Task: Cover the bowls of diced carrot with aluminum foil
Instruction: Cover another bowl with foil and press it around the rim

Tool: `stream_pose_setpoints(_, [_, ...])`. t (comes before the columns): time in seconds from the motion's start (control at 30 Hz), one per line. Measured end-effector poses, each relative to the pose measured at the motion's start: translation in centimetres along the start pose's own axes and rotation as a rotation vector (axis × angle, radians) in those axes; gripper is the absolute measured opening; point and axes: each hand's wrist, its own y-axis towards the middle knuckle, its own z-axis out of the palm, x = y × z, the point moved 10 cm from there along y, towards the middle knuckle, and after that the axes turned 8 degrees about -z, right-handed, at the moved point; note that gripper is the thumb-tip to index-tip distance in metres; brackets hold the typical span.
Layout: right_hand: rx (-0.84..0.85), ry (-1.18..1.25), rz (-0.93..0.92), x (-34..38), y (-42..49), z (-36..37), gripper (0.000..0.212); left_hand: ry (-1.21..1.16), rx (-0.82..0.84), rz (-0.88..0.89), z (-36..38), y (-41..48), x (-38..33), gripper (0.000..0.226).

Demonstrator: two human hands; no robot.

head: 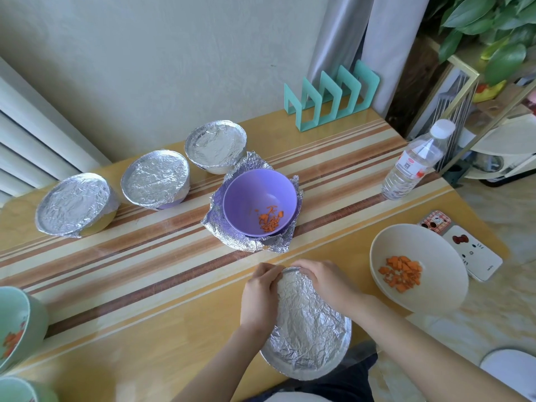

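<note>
Now my left grip (259,294) and right grip (324,282) both clench the far rim of the foil-wrapped bowl (307,329), which sits on the worktop (145,300), on my side of the purple bowl (259,198). To do it well, I'd pinch the foil (293,278) down round the rim evenly, gently, avoiding tears.

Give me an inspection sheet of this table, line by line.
Surface: striped wooden table, glossy.
Job's things: three foil-covered bowls at the back left; purple bowl of diced carrot, uncovered, standing on an opened foil sheet; white bowl and green bowl of carrot, uncovered; foil-topped bowl at the near edge.
Clutter: water bottle, teal rack, two phones.
Hands: left hand and right hand both grip the foil-topped bowl's far rim.
Cables: nothing seen.
Surroundings: wall, curtain, houseplant, shelf unit.
</note>
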Motion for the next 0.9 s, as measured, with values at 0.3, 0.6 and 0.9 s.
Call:
stream_pose_setpoints(0.3, [-0.048, -0.048, 0.045, -1.4, -0.6, -0.5, 0.034, -0.005, 0.062, -0.113, 0.3, 0.1, 1.5, 0.019])
stream_pose_setpoints(0.6, [-0.036, -0.038, 0.042, -1.1, -0.1, -0.3, 0.031, -0.029, 0.063, -0.122, 0.5, -0.2, 0.9, 0.024])
stream_pose_setpoints(0.9, [-0.047, -0.044, 0.019, -1.1, -0.4, -0.5, 0.032, -0.017, 0.080, -0.086, 0.8, -0.5, 0.7, 0.028])
